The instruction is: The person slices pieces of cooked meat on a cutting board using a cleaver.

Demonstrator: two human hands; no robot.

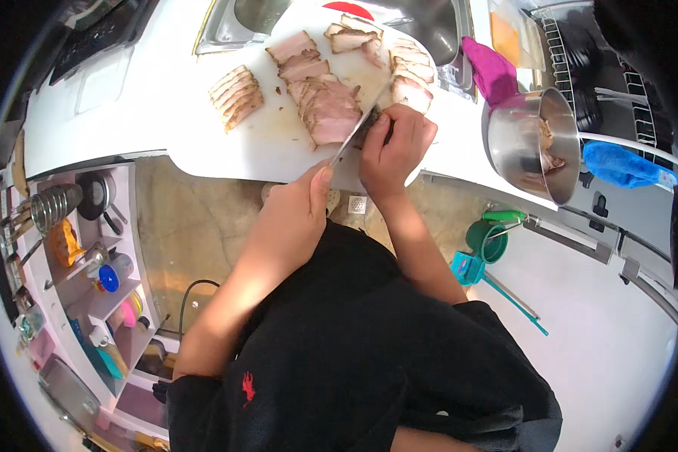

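Observation:
My left hand (301,207) is closed round the handle of a knife (354,132), its blade slanting up and to the right. My right hand (399,147) is curled over a dark-edged piece of meat (368,128) beside the blade, its fingers partly hiding it. Both hands are over a white cutting board (267,154). On the board, left of the blade, lies a row of sliced pork (328,109). Other groups of slices are at the left (236,96), the top (350,36) and the right (410,71).
Behind the board is a steel sink (459,19). To the right stand a steel pot (516,139) with meat pieces inside, a purple cloth (490,71) and a blue cloth (625,164). A shelf unit (139,256) is at lower left; a green bucket (486,241) is on the floor.

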